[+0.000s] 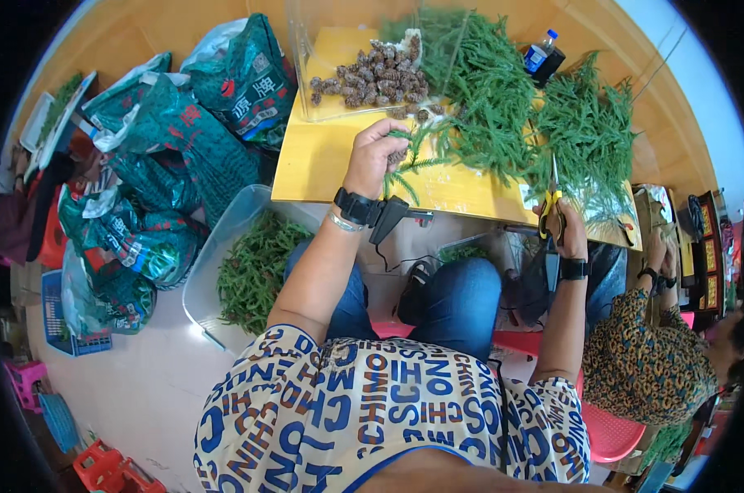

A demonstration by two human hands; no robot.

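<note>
My left hand (370,158) is closed on a green artificial pine sprig (422,164) above the yellow table (314,168). A brown pine cone (397,156) shows beside my fingertips, against the sprig. At the table's front edge on the right, my right hand (572,230) grips a pair of pliers (552,201) with yellow and black handles, their jaws pointing away from me. A heap of brown pine cones (380,76) lies by a clear plastic bin (302,57) at the back. Green sprigs are piled in a large heap (479,74) and a second heap (585,123) near the pliers.
A bottle with a blue cap (539,54) stands at the back. Left of my legs sits a clear tub (199,279) of greenery. Full green bags (199,156) and a blue basket (76,312) lie farther left. Another person in a patterned top (647,353) sits at the right.
</note>
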